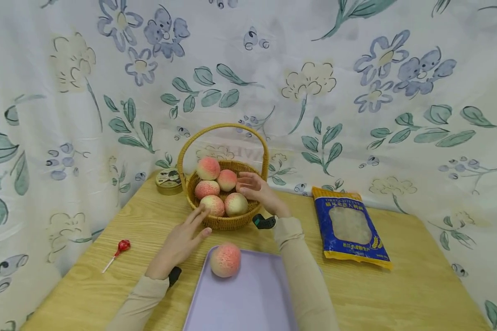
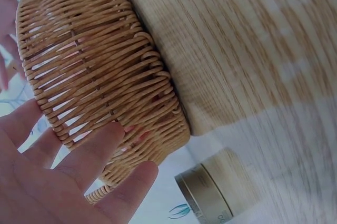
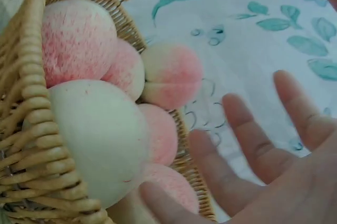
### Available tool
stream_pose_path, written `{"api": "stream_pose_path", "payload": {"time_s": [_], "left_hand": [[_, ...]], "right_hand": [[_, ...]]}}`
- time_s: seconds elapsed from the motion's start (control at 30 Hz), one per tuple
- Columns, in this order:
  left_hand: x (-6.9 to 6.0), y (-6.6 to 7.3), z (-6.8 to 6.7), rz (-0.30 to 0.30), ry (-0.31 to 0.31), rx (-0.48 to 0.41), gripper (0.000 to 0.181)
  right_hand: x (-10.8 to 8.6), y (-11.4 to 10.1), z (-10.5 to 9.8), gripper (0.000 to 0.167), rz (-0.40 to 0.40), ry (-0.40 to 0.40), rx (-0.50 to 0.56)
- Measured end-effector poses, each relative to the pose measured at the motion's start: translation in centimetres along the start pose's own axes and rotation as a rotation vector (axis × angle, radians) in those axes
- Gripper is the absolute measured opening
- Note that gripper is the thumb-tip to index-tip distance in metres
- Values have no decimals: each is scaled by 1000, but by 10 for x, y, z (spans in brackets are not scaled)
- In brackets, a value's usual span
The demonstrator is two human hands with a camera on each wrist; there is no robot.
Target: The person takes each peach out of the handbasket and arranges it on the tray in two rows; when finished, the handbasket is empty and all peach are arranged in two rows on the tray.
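Several pink-and-cream peaches (image 1: 208, 168) lie in a wicker basket (image 1: 228, 224) with a tall arched handle. My left hand (image 1: 180, 244) is at the basket's front left, its fingers extended toward the rim. In the left wrist view its spread fingers lie beside the woven wall; whether they touch it I cannot tell. Over the basket's right side is my right hand (image 1: 263, 195), fingers parted and holding nothing. The right wrist view has them beside the peaches (image 3: 100, 139), a large pale one nearest the rim. One more peach (image 1: 225, 260) sits on the lilac tray (image 1: 257, 294).
A round tin (image 1: 168, 182) stands left of the basket. On the left of the wooden table (image 1: 149, 230) lies a red lollipop (image 1: 123, 245). A blue and yellow pasta bag (image 1: 349, 225) lies to the right. Behind everything hangs a floral curtain (image 1: 232, 46).
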State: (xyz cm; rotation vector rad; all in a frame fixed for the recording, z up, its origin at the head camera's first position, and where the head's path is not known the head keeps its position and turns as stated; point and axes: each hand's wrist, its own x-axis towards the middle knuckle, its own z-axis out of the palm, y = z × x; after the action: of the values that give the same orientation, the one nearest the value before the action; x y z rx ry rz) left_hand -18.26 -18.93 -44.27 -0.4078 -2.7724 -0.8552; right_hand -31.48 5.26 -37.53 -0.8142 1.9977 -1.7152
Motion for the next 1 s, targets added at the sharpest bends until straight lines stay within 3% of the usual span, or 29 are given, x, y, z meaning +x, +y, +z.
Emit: {"api": "stream_pose_path", "payload": {"time_s": [0.2,0.43,0.6,0.7,0.77,1.0], "left_hand": [[0,3,2,-8,0,-2,59],[0,2,2,-6,7,-3,60],[-1,2,1,2,22,5,60],[-2,2,2,9,30,8,60],[-2,2,2,10,34,6,60],[-1,1,3,12,44,11,58]], "right_hand": [[15,8,0,57,179,-39,-107],[38,20,5,53,187,-125,-232],[49,25,10,51,208,-185,-419],[52,27,11,50,234,-165,-507],[52,28,12,51,250,-141,-513],[51,34,9,49,227,-23,-426]]}}
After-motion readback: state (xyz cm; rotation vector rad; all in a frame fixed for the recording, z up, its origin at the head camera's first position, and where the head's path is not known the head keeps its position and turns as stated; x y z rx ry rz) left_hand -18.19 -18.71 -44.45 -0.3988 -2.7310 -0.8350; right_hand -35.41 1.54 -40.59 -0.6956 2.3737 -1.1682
